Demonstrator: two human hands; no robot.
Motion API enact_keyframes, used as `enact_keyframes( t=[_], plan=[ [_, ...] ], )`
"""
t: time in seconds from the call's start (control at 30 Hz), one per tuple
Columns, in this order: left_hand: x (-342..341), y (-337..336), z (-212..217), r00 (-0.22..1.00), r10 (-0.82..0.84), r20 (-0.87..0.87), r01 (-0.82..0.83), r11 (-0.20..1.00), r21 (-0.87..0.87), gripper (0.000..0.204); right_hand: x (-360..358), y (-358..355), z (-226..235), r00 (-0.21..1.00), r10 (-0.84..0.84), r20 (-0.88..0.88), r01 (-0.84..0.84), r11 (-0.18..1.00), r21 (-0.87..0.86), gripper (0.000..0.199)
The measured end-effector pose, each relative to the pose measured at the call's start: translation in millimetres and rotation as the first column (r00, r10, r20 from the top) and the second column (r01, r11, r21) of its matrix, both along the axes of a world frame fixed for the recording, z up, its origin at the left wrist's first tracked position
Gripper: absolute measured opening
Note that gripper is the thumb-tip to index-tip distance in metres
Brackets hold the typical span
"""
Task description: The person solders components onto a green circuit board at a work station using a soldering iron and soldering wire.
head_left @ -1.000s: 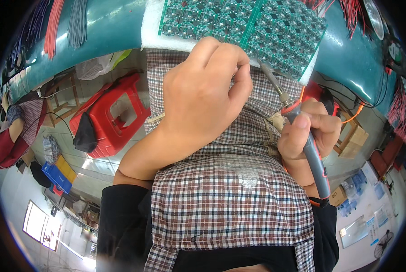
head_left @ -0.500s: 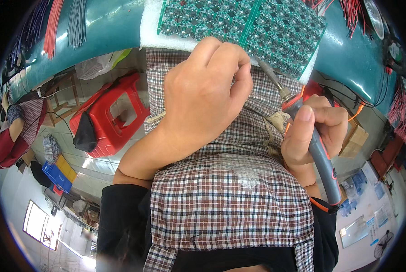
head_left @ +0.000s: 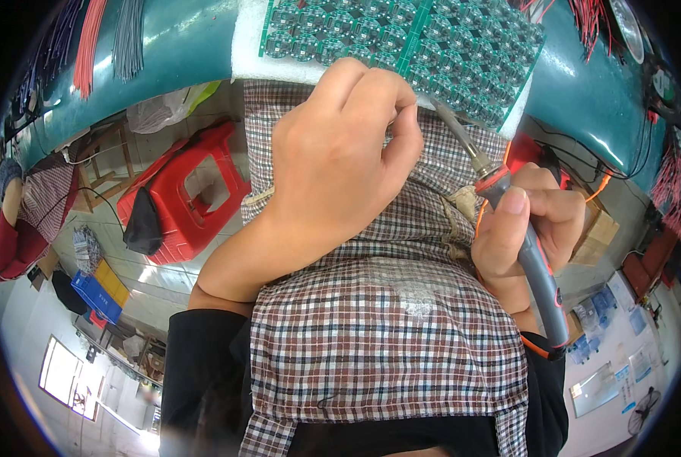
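My right hand [head_left: 529, 227] grips the grey and red handle of a soldering iron [head_left: 538, 276]. The iron's metal tip points up and left, close to the near edge of a green circuit board panel [head_left: 477, 57]. My left hand [head_left: 348, 141] is closed in a pinch at the panel's near edge, left of the tip. What its fingertips hold is hidden behind the hand. Rows of small, repeated circuits cover the panel, which lies on a white foam sheet [head_left: 247, 47].
Bundles of grey wires [head_left: 129, 38] and red wires [head_left: 90, 46] hang over the teal table [head_left: 180, 38]. A red plastic stool [head_left: 184, 194] stands on the floor at left. Another person's arm [head_left: 11, 202] shows at the far left. An orange cable [head_left: 595, 189] runs at right.
The circuit board panel and foam have shifted very slightly left. Both hands stay nearly in place, the left closed and the right still around the soldering iron. The other person's arm has moved.
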State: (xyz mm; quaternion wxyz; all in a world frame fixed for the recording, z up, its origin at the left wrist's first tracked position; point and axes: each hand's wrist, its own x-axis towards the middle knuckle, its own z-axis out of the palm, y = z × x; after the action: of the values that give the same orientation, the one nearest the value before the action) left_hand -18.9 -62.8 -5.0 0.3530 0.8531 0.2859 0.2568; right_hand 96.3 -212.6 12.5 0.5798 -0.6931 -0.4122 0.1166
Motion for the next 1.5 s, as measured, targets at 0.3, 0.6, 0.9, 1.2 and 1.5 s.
enact_keyframes(
  t=[0.3, 0.6, 0.9, 1.2, 1.5],
  plan=[
    [-2.4, 0.9, 1.9, 1.000, 0.029, -0.004, -0.029, 1.000, 0.008, 0.011, 3.9, 5.8, -7.2, 0.998, 0.049, 0.036, -0.050, 0.998, 0.028, 0.025],
    [-0.2, -7.5, -3.6, 1.000, 0.013, 0.012, -0.013, 1.000, -0.005, 0.014, 7.7, -11.0, -11.7, 0.997, 0.029, 0.069, -0.034, 0.996, 0.077, 0.023],
    [5.8, -8.3, -6.9, 1.000, -0.005, 0.000, 0.005, 0.999, 0.047, 0.014, 0.4, -11.6, -7.2, 0.998, -0.003, 0.056, 0.007, 0.998, -0.068, 0.018],
    [9.4, -9.3, -5.6, 1.000, -0.010, -0.004, 0.010, 1.000, 0.024, 0.011, 6.9, -11.6, -21.9, 0.996, 0.023, 0.092, -0.031, 0.996, 0.089, 0.023],
    [9.0, -9.4, -6.7, 1.000, -0.024, 0.001, 0.024, 1.000, 0.010, 0.012, 4.1, -11.1, -15.9, 0.995, 0.027, 0.093, -0.031, 0.999, 0.038, 0.020]
  ],
)
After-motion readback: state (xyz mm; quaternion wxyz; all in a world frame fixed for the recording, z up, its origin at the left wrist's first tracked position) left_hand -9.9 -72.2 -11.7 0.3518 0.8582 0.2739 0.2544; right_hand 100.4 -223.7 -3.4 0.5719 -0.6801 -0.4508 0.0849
